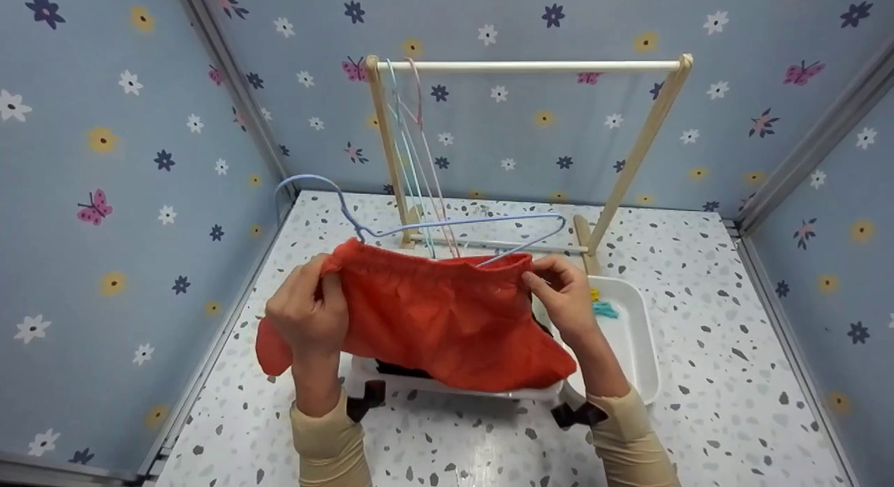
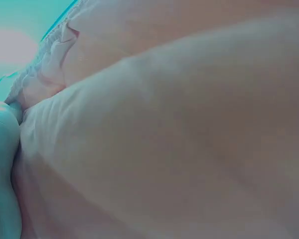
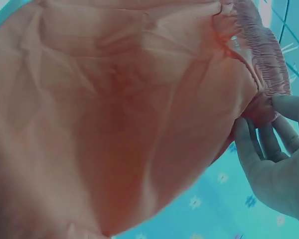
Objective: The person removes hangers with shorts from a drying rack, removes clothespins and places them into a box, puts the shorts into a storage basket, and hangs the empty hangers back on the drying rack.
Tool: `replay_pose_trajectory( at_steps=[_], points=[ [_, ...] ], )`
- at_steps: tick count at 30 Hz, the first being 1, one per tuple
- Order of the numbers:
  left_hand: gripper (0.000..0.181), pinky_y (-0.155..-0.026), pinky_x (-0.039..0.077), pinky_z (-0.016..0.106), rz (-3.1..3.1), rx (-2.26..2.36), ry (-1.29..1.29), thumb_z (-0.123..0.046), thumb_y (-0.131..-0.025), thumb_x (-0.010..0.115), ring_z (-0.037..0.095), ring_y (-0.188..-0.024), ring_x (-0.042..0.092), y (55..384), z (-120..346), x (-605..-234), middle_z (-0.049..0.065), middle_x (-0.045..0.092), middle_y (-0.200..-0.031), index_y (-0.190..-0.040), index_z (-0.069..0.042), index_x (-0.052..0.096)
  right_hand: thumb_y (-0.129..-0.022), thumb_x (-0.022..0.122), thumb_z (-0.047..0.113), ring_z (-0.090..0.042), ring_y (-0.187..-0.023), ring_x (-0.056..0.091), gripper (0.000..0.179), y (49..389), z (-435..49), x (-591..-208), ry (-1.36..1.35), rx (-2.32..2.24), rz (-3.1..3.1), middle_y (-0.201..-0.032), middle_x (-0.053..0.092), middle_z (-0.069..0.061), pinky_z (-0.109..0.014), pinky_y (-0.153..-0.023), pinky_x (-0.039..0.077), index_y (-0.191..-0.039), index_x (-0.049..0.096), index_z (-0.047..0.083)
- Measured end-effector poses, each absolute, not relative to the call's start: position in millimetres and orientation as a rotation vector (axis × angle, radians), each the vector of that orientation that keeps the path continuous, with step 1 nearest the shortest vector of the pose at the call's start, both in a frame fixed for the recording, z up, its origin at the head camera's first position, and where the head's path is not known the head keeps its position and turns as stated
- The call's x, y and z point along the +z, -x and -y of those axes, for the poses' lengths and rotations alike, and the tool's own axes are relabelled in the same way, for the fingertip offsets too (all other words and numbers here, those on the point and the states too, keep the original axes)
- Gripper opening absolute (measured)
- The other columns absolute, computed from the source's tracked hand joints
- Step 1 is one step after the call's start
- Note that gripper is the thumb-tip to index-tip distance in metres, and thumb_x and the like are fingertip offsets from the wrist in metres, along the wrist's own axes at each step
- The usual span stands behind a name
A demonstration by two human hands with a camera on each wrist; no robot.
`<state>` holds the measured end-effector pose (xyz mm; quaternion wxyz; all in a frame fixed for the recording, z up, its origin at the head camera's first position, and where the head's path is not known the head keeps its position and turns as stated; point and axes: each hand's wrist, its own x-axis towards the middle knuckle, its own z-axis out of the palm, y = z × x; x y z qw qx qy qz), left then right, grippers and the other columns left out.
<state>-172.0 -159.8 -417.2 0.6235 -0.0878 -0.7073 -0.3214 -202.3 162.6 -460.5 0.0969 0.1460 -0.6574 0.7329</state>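
Note:
A pair of red shorts (image 1: pixel 433 312) with a gathered elastic waistband is stretched between both hands. My left hand (image 1: pixel 311 309) grips the waistband at its left end. At the right end my right hand (image 1: pixel 567 300) pinches the band between thumb and fingers, which also shows in the right wrist view, where the hand (image 3: pixel 279 169) is at the edge. A blue hanger (image 1: pixel 461 221) stands partly inside the waist opening, hook to the upper left; the cloth hides its lower part. Cloth (image 2: pixel 164 139) fills most of the left wrist view.
A wooden rack with a white rod (image 1: pixel 531 66) stands behind, with a teal hanger (image 1: pixel 408 151) and a pink hanger (image 1: pixel 427 144) at its left end. At right, a white tray (image 1: pixel 646 333) holds teal clips (image 1: pixel 605 309) and something yellow. Black cloth (image 1: pixel 401 369) lies in another tray beneath the shorts.

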Motion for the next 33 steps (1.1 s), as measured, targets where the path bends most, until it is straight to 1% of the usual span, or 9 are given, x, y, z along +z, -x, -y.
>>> replay_pose_trajectory(
  at_steps=[2,5,9,14,18,23,27,30,33],
  points=[
    [0.03,-0.043,0.041,0.037,1.648,-0.745,0.231,-0.025,-0.096,0.058,0.022,-0.046,0.048,173,156,-421,0.009,0.059,-0.062,-0.081,-0.003,0.071,-0.089,0.067,-0.004,-0.019,-0.078,0.062,0.013,203,-167,-466,-0.39,2.181,1.984,-0.09,0.065,-0.013,-0.027,-0.071,0.053,-0.098,0.063,-0.012],
    [0.027,-0.042,0.036,0.034,1.683,-0.754,0.271,-0.023,-0.096,0.059,0.019,-0.045,0.045,175,150,-424,0.007,0.056,-0.059,-0.082,-0.004,0.072,-0.088,0.068,-0.003,-0.024,-0.077,0.062,0.014,202,-173,-473,-0.352,2.171,2.025,-0.088,0.065,-0.015,-0.028,-0.07,0.053,-0.098,0.063,-0.012],
    [0.023,-0.042,0.036,0.032,1.732,-0.756,0.316,-0.02,-0.095,0.06,0.016,-0.046,0.044,176,141,-426,0.006,0.056,-0.06,-0.083,-0.005,0.072,-0.088,0.07,0.0,-0.026,-0.077,0.061,0.014,199,-181,-479,-0.296,2.132,2.095,-0.087,0.065,-0.014,-0.028,-0.066,0.054,-0.098,0.065,-0.008],
    [0.019,-0.043,0.04,0.031,1.798,-0.758,0.368,-0.019,-0.094,0.061,0.016,-0.048,0.048,179,130,-431,0.006,0.057,-0.061,-0.085,-0.005,0.072,-0.087,0.07,0.0,-0.019,-0.076,0.061,0.014,194,-188,-484,-0.276,2.037,2.204,-0.088,0.065,-0.015,-0.027,-0.064,0.053,-0.1,0.066,-0.005],
    [0.02,-0.044,0.044,0.031,1.858,-0.762,0.39,-0.02,-0.094,0.061,0.016,-0.05,0.052,183,122,-435,0.005,0.058,-0.063,-0.087,-0.006,0.073,-0.087,0.067,-0.007,-0.02,-0.079,0.062,0.016,189,-189,-481,-0.276,1.983,2.268,-0.091,0.066,-0.019,-0.026,-0.065,0.053,-0.103,0.064,-0.009],
    [0.018,-0.047,0.047,0.031,1.906,-0.766,0.414,-0.019,-0.094,0.061,0.017,-0.052,0.056,188,115,-439,0.005,0.061,-0.066,-0.088,-0.007,0.073,-0.087,0.066,-0.008,-0.023,-0.088,0.063,0.02,180,-191,-474,-0.254,1.946,2.385,-0.096,0.066,-0.019,-0.025,-0.073,0.052,-0.106,0.061,-0.012],
    [0.018,-0.047,0.048,0.031,1.92,-0.762,0.439,-0.018,-0.093,0.06,0.018,-0.054,0.058,191,111,-440,0.005,0.062,-0.067,-0.088,-0.007,0.073,-0.09,0.066,-0.003,-0.028,-0.1,0.062,0.023,184,-204,-492,-0.304,1.932,2.481,-0.106,0.066,-0.016,-0.028,-0.084,0.049,-0.112,0.06,-0.006],
    [0.018,-0.05,0.05,0.032,1.935,-0.762,0.455,-0.018,-0.094,0.06,0.019,-0.056,0.061,193,110,-441,0.006,0.064,-0.069,-0.088,-0.007,0.073,-0.092,0.064,0.001,-0.033,-0.109,0.06,0.03,185,-215,-499,-0.349,1.938,2.532,-0.116,0.062,-0.02,-0.03,-0.089,0.047,-0.121,0.055,-0.005],
    [0.02,-0.054,0.053,0.033,1.955,-0.76,0.468,-0.019,-0.094,0.06,0.02,-0.059,0.064,194,109,-443,0.007,0.067,-0.072,-0.088,-0.006,0.073,-0.093,0.063,0.001,-0.036,-0.112,0.058,0.039,182,-225,-499,-0.309,1.957,2.5,-0.124,0.058,-0.024,-0.027,-0.089,0.047,-0.128,0.048,-0.006]
  ],
)
